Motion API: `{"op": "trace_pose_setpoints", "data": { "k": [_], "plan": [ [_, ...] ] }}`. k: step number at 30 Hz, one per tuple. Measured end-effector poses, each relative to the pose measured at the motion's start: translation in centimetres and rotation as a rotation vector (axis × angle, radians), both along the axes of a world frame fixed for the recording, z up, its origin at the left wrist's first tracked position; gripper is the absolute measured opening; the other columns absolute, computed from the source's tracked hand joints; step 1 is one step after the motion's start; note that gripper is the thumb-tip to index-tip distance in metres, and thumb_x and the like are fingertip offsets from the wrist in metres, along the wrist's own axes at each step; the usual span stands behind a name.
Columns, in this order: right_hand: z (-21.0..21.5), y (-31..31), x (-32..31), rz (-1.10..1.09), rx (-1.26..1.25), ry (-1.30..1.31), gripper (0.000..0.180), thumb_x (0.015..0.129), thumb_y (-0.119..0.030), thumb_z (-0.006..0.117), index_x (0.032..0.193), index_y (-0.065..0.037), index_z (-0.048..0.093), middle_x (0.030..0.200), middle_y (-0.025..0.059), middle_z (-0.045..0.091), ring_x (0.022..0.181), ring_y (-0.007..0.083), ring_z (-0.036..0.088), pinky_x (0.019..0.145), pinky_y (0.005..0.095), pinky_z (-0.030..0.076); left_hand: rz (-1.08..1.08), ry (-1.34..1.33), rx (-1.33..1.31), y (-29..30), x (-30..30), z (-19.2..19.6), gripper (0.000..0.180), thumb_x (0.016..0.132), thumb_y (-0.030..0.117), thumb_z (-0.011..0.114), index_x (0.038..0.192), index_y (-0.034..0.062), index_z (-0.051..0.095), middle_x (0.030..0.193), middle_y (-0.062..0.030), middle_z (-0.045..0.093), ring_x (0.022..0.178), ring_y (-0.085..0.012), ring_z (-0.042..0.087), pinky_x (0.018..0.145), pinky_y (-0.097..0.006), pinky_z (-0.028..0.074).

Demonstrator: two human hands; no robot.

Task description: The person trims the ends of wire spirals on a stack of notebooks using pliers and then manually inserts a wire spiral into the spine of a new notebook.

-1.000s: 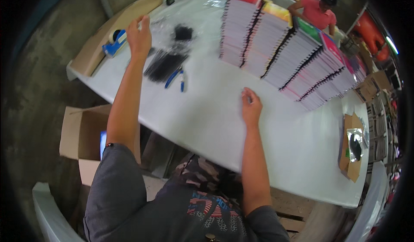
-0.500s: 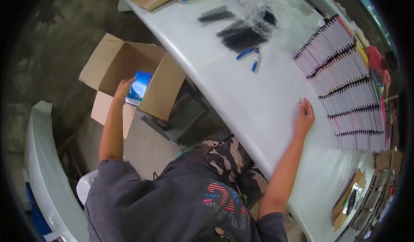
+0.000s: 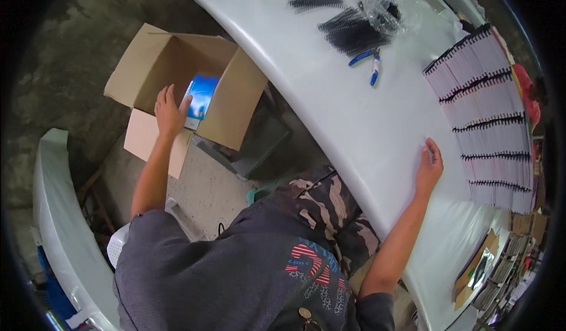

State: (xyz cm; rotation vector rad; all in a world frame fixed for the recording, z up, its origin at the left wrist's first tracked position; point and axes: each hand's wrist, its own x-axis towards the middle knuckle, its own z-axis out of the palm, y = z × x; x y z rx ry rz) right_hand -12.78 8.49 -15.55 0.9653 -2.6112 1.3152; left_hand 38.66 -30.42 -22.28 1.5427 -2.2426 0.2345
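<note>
Left hand (image 3: 169, 111) reaching into cardboard box (image 3: 177, 74), fingers loosely spread, touching blue notebook (image 3: 200, 98), gripping nothing. Notebook likely light, flexible; taking by edge. Right hand (image 3: 428, 167) resting flat on worktop (image 3: 330, 107).

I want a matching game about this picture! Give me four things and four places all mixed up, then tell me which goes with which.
Things:
1. left hand
2. right hand
3. blue-handled pliers
4. spiral-bound booklets

Places:
A. lying beside the black binding coils
B. flat on the white table, near the booklets
C. reaching into the cardboard box on the floor, at a blue booklet
D. fanned out in overlapping rows along the table's far right side

Pairs: 1-C, 2-B, 3-A, 4-D
</note>
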Motion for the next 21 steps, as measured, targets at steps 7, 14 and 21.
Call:
{"op": "trace_pose_setpoints", "data": {
  "k": [7, 14, 21],
  "plan": [
    [1.5, -1.6, 3.8, 0.017, 0.115, 0.010, 0.038, 0.084, -0.013, 0.062, 0.121, -0.007, 0.058, 0.123, 0.0110, 0.056, 0.116, 0.0249, 0.047, 0.101, 0.0376, 0.034, -0.392, 0.605, 0.854, 16.5, -6.6, -3.7, 0.038, 0.086, 0.031, 0.060, 0.114, 0.0065, 0.057, 0.111, -0.0125, 0.058, 0.098, -0.0294, 0.057, 0.086, -0.042, 0.043],
    [4.9, -3.8, 16.3, 0.396, 0.630, 0.233, 0.083, 0.069, -0.033, 0.075, 0.139, -0.014, 0.037, 0.148, 0.0147, 0.026, 0.136, 0.0368, 0.023, 0.108, 0.0569, 0.018, 0.616, 1.524, 1.578, 9.3, -8.0, -24.0, 0.052, 0.092, 0.051, 0.045, 0.127, 0.0126, 0.048, 0.123, -0.0076, 0.052, 0.112, -0.0256, 0.049, 0.095, -0.045, 0.037],
    [3.5, -6.6, 17.0, 0.285, 0.717, 0.309, 0.094, 0.059, -0.033, 0.082, 0.140, -0.017, 0.037, 0.149, 0.0148, 0.023, 0.136, 0.0409, 0.021, 0.104, 0.0625, 0.020, 0.726, 1.841, 1.421, 5.0, -7.6, -29.0, 0.052, 0.092, 0.050, 0.045, 0.128, 0.0120, 0.048, 0.123, -0.0080, 0.052, 0.112, -0.0255, 0.049, 0.096, -0.045, 0.037]
  ]
}}
